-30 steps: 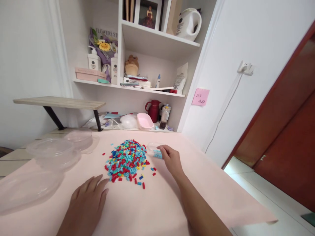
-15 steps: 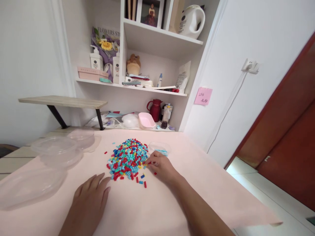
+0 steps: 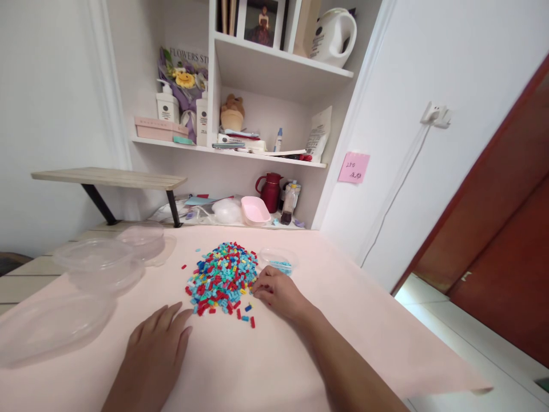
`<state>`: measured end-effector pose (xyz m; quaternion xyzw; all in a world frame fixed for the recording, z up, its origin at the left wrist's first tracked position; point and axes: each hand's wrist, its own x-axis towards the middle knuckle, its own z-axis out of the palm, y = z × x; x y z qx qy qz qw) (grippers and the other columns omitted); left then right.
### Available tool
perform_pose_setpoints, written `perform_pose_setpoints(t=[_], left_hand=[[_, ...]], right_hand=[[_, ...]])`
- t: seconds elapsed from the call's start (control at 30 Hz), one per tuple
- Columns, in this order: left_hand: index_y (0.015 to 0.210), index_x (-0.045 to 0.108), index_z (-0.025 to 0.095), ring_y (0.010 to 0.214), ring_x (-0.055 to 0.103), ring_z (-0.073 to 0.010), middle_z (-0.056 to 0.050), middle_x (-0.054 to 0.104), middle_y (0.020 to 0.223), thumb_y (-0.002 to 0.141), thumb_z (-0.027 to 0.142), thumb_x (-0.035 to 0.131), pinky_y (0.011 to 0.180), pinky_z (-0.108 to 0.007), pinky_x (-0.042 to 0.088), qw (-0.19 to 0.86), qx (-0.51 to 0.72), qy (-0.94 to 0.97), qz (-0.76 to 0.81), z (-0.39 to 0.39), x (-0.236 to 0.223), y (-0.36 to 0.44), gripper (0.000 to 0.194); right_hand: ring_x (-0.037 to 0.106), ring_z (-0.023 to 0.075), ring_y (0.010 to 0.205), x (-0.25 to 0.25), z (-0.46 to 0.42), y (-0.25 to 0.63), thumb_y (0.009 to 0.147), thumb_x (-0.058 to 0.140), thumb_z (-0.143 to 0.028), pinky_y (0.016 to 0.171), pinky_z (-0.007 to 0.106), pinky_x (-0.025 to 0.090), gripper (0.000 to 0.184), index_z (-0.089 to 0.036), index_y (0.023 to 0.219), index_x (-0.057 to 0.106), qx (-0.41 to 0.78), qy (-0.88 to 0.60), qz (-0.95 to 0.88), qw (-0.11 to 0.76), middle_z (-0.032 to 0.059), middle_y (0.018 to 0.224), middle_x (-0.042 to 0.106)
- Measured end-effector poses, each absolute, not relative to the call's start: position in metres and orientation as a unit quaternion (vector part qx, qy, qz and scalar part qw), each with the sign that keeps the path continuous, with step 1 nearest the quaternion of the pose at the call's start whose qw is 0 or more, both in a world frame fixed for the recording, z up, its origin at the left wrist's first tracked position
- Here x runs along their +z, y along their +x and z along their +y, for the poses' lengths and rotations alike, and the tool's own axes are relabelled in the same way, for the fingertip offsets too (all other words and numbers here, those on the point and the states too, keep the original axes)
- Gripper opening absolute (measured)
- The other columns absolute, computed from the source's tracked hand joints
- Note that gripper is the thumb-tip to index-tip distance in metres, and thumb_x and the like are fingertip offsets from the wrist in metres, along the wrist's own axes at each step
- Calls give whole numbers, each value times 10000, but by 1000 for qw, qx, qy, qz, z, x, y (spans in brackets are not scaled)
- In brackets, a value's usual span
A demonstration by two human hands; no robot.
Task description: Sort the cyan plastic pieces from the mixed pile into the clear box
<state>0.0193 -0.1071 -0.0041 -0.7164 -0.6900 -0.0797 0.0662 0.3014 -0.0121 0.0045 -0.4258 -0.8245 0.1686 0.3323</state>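
Head view: the pile of small bricks (image 3: 223, 274), red, blue, yellow and green, lay heaped on the pink cover (image 3: 257, 366), its longer spread running from the near left toward the far right. Right at its right edge sat the right hand (image 3: 281, 292), the nearer of the two to that flank, its thumb and fingers drawn together and pointing left into the heap; whether a brick was pinched between them could not be told. So the bricks lay directly to the left of that grip, across the forearm's line rather than beyond it. On the near side a few loose pieces, among them a red brick (image 3: 253, 322), lay apart from the heap. Just beyond the right hand stood a clear container (image 3: 268, 257) with light blue bricks (image 3: 282, 267) in it. The left hand (image 3: 150, 349) rested palm down at the near left, fingers a little spread, fingertips close to the heap's corner, with nothing seen in its hold. Farther left were clear tubs (image 3: 96, 254).
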Motion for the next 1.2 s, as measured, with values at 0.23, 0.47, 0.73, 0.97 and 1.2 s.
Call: perform_pose_setpoints(t=[0.23, 0.47, 0.73, 0.97, 1.2], left_hand=[[1317, 585, 284, 1355, 462, -239, -45, 538, 1456, 952, 296, 278, 1107, -453, 356, 64, -75, -718, -689, -107, -2, 19, 477], [1343, 561, 296, 1379, 436, -233, -26, 514, 1480, 960, 303, 256, 1123, -443, 335, 60, -51, -712, -698, -107, -3, 19, 490], [1351, 552, 302, 1386, 427, -227, -15, 504, 1489, 961, 307, 272, 1130, -434, 326, 59, -37, -709, -702, -106, -3, 19, 480], [1352, 553, 301, 1383, 438, -223, -16, 508, 1488, 958, 296, 312, 1129, -424, 333, 73, -22, -703, -707, -101, -7, 16, 462], [1356, 544, 329, 1397, 424, -211, 8, 505, 1490, 959, 287, 329, 1134, -416, 331, 64, -17, -700, -711, -97, -7, 15, 454]], right_hand=[[602, 146, 823, 7, -15, 298, 769, 643, -91, 764, 254, 461, 133, -213, 772, 693, 174, -423, -835, 307, 18, 911, 615], [591, 149, 824, 9, -16, 300, 752, 691, -107, 768, 265, 470, 179, -223, 887, 712, 166, -432, -820, 337, 26, 971, 595], [613, 159, 830, 1, -11, 299, 759, 681, -106, 775, 275, 471, 167, -232, 858, 728, 147, -431, -827, 328, 25, 945, 626], [617, 156, 806, 8, -9, 300, 764, 671, -110, 734, 261, 481, 129, -224, 790, 727, 147, -427, -790, 415, 23, 901, 626], [574, 165, 656, 16, 5, 326, 888, 582, -324, 684, 303, 465, 193, -218, 880, 743, 34, -520, -628, 578, 37, 810, 637]])
